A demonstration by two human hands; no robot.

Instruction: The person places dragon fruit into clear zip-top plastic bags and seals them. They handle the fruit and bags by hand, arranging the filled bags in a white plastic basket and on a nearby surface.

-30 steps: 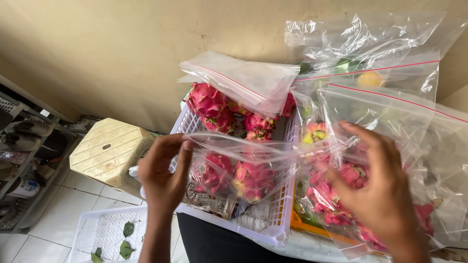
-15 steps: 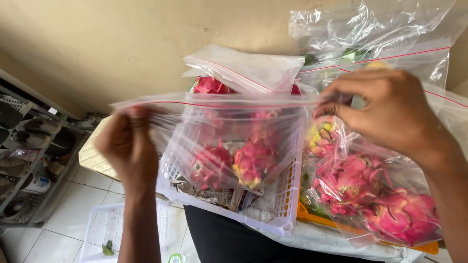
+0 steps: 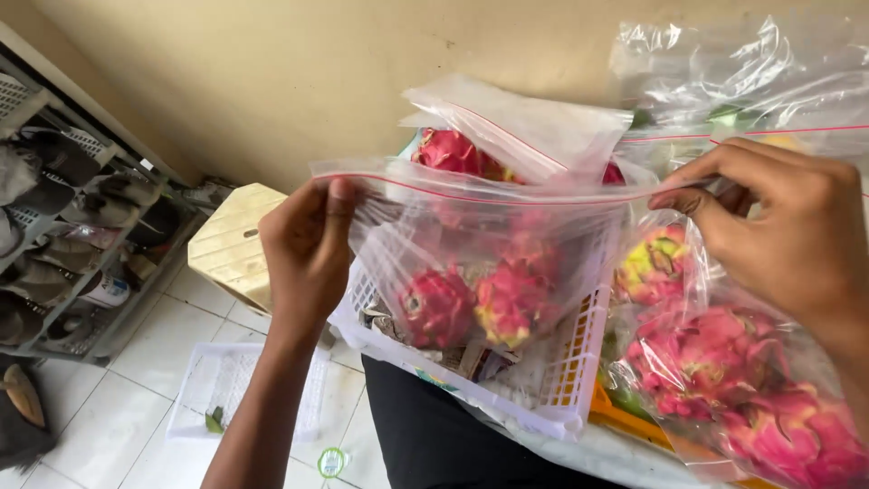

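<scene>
We stretch the zip bag [image 3: 489, 263] of dragon fruit [image 3: 471, 303], left hand [image 3: 303, 249] and right hand [image 3: 778, 226] pinching its seal at nine and three o'clock; sealing seems underway.

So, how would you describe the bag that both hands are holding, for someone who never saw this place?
Find the white basket in the middle. Above it hangs a clear zip bag with two pink dragon fruits, its red seal line stretched between the left hand and right hand. The other bags lie untouched.
</scene>
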